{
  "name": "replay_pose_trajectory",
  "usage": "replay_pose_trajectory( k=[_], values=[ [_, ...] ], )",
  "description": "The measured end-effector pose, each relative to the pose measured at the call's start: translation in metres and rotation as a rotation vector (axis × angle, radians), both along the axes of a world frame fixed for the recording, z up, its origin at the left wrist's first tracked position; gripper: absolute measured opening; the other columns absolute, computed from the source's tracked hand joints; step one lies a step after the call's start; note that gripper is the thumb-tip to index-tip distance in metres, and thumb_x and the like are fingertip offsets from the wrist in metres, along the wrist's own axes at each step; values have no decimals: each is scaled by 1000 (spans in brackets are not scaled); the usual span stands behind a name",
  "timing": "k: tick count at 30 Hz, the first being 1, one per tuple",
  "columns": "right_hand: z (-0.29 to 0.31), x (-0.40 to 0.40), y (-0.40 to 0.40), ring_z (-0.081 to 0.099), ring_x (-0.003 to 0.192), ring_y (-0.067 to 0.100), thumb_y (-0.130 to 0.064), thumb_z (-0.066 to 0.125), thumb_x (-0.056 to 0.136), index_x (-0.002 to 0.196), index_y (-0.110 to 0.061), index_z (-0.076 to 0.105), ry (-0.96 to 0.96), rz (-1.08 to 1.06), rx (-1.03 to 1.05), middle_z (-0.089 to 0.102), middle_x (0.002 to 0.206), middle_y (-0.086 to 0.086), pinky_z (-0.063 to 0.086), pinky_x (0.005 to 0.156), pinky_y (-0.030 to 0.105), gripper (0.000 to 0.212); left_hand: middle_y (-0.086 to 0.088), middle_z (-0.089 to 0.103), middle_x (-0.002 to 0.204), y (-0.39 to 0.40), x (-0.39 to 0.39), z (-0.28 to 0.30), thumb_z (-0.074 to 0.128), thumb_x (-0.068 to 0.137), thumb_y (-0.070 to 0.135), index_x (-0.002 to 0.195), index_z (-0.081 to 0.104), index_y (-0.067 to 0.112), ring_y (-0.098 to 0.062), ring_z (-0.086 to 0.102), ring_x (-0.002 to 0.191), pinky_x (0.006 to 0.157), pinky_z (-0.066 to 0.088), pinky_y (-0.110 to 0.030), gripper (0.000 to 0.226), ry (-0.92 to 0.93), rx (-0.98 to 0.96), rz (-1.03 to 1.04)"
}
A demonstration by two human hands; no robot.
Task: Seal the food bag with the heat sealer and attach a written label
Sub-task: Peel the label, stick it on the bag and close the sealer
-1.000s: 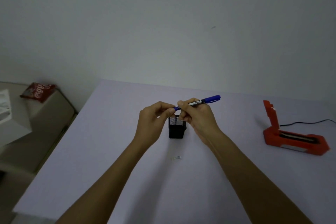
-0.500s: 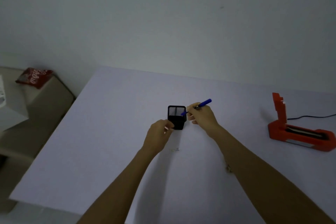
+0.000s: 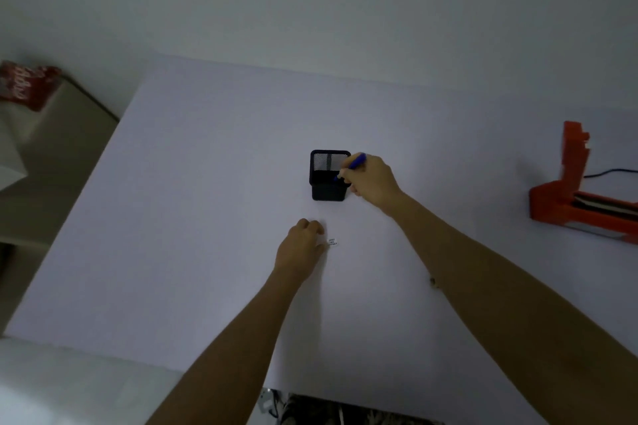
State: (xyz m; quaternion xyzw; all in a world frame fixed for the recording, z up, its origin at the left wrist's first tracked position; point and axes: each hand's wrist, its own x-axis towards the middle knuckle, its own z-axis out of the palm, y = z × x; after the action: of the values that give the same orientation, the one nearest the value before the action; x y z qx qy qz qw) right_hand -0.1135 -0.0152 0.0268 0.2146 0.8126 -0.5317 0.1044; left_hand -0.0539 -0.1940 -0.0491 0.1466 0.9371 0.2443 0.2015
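My right hand (image 3: 371, 179) grips a blue marker (image 3: 355, 162) and holds its tip inside the rim of a black mesh pen holder (image 3: 328, 183) in the middle of the pale table (image 3: 207, 217). My left hand (image 3: 300, 247) rests on the table in front of the holder with its fingers curled, and its thumb touches a small white label (image 3: 332, 242) that lies flat. An orange heat sealer (image 3: 580, 197) with its lid raised stands at the right edge. A red food bag (image 3: 24, 83) lies on a side surface at the far left.
A black cable (image 3: 611, 172) runs off behind the sealer. A beige side unit (image 3: 51, 155) stands left of the table, with a white object at the frame edge. The wall is close behind the table's far edge.
Both hands held the marker above the holder one second ago. The left hand has dropped to the table beside the label, and the right hand has lowered the marker into the holder's mouth.
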Motion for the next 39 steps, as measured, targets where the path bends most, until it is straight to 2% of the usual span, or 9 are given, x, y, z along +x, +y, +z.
replay_pose_trajectory(
  k=[2, 5, 10, 13, 15, 18, 24, 29, 39],
  values=[
    [-1, 0, -1, 59, 60, 6, -10, 64, 88, 102, -9, 65, 22, 33, 1, 68, 75, -1, 46, 53, 15, 14, -9, 55, 113, 3, 0, -5, 62, 89, 20, 115, 58, 10, -26, 56, 101, 82, 51, -38, 29, 16, 3, 2],
    [0, -1, 1, 60, 60, 8, -10, 63, 88, 113, -12, 61, 14, 48, -14, 63, 69, -8, 51, 59, 22, 25, -10, 57, 109, 5, 0, -12, 63, 87, 15, 110, 61, 9, -26, 56, 99, 81, 51, -38, 24, 23, 34, 26],
    [-14, 17, 5, 54, 62, 19, -7, 49, 85, 92, -12, 55, 129, -444, 250, 56, 71, 1, 43, 54, 26, 10, -10, 59, 107, 6, -1, -18, 61, 87, 10, 107, 62, 8, -24, 54, 100, 82, 46, -32, 20, -3, 86, 79],
    [-51, 39, 1, 54, 69, 23, -10, 48, 86, 72, -4, 54, -275, -215, 169, 59, 76, 14, 43, 62, 30, 16, -9, 61, 105, 6, -1, -20, 61, 87, 8, 104, 63, 8, -23, 55, 98, 81, 46, -31, 18, -10, 109, 104],
    [-71, 51, -7, 59, 72, 25, -11, 52, 85, 80, 7, 65, -386, -80, 67, 69, 86, 22, 51, 66, 36, 23, -9, 62, 103, 6, -1, -22, 62, 85, 6, 102, 64, 8, -22, 56, 96, 80, 45, -28, 17, -22, 127, 134],
    [-72, 61, -24, 68, 89, 27, -7, 54, 88, 94, 0, 74, -304, -30, 60, 73, 98, 14, 57, 84, 39, 22, -7, 63, 100, 6, -3, -23, 66, 83, 6, 99, 65, 8, -19, 56, 91, 78, 43, -24, 16, -44, 148, 161],
    [-73, 64, -41, 56, 59, 28, -7, 60, 81, 63, 2, 62, -277, 120, 176, 61, 65, 17, 48, 57, 38, 21, -9, 64, 95, 4, -5, -24, 69, 81, 5, 92, 66, 8, -20, 59, 84, 78, 50, -31, 12, -68, 191, 171],
    [-75, 63, -42, 68, 88, 31, -13, 71, 83, 89, 5, 72, -245, 189, 241, 73, 94, 19, 57, 80, 40, 19, -8, 64, 96, 4, -6, -25, 69, 81, 5, 94, 66, 9, -19, 59, 85, 79, 51, -30, 13, -65, 190, 170],
    [-82, 62, -48, 65, 93, 23, -10, 72, 82, 96, -6, 66, -210, 214, 277, 69, 101, 8, 52, 78, 28, 16, -9, 64, 93, 4, -6, -27, 61, 85, 1, 93, 66, 7, -13, 52, 77, 70, 40, -19, 11, -13, 177, 139]
  ],
)
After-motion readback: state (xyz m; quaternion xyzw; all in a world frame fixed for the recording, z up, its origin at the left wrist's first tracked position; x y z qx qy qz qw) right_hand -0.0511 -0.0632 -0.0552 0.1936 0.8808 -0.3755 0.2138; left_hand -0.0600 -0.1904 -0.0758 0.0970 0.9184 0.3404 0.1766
